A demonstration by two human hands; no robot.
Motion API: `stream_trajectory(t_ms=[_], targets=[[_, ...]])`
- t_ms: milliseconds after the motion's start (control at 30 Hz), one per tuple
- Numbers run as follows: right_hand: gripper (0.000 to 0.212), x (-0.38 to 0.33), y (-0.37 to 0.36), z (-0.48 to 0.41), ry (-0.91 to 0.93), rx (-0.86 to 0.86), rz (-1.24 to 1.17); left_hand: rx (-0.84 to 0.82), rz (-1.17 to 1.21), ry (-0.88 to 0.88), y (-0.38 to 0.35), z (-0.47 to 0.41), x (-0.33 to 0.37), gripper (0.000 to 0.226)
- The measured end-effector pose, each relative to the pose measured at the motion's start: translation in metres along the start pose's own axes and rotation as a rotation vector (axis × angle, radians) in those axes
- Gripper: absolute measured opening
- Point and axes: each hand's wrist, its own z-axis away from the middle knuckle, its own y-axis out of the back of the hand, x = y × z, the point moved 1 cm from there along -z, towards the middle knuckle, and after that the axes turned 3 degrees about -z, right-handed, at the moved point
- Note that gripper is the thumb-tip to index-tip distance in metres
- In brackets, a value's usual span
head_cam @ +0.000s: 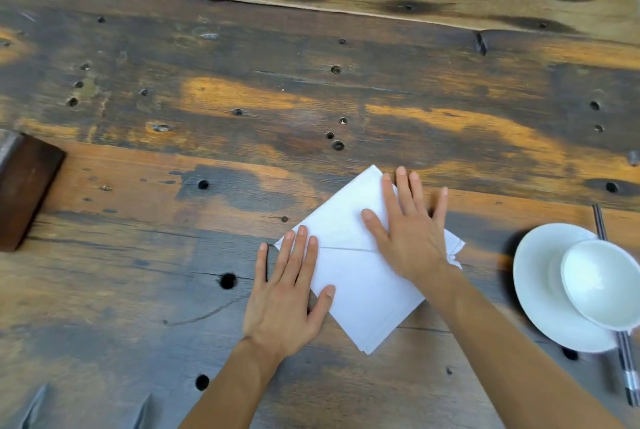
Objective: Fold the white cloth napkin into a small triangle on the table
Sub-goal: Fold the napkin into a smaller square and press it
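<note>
White napkin [360, 276] lies flat on the wooden table [242, 99], folded into a diamond-like shape, one corner pointing away, one toward the person. A fold edge runs across its middle. Left hand [287, 297] flat, fingers straight and spread, pressing the napkin's left corner; little finger rests on bare wood, thumb on the cloth. Right hand [408, 228] also flat, fingers splayed, palm down on the upper right part, covering the right corner. Neither hand grips or pinches anything. To the right: white bowl [602, 283] on a white plate [540, 286], chopsticks [627, 369] beside. Dark wooden block [24, 189] far left.
</note>
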Motion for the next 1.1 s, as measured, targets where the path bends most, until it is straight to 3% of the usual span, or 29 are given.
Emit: stream_trajectory(t_ms=[100, 167, 267, 400, 533, 633, 867, 967, 1100], targets=[[0.078, -0.032, -0.002, 0.008, 0.324, 0.016, -0.100, -0.009, 0.003, 0.021, -0.001, 0.001, -0.001, 0.080], [0.075, -0.057, -0.008, 0.014, 0.571, -0.103, -0.133, -0.038, -0.018, 0.028, -0.003, 0.001, -0.002, 0.081], [0.074, -0.068, -0.019, 0.014, 0.710, -0.195, -0.056, -0.066, -0.033, 0.026, -0.003, 0.000, -0.001, 0.082], [0.079, -0.044, -0.016, -0.005, 0.663, -0.164, 0.004, -0.040, -0.015, 0.029, -0.002, 0.000, -0.001, 0.081], [0.079, -0.010, 0.000, -0.034, 0.410, -0.098, 0.014, -0.036, -0.012, 0.029, 0.000, 0.000, -0.001, 0.080], [0.079, -0.004, 0.004, -0.041, 0.358, -0.114, 0.054, -0.031, -0.003, 0.029, 0.000, 0.000, -0.001, 0.080], [0.089, -0.057, -0.003, -0.003, 0.251, -0.007, -0.044, -0.054, -0.037, 0.029, -0.002, 0.000, 0.000, 0.081], [0.095, -0.103, -0.017, 0.041, 0.303, -0.133, -0.138, -0.066, -0.078, 0.022, -0.004, -0.001, 0.000, 0.088], [0.097, -0.111, -0.032, 0.066, 0.157, -0.120, -0.151, -0.074, -0.110, 0.029, -0.005, -0.002, 0.002, 0.093]])
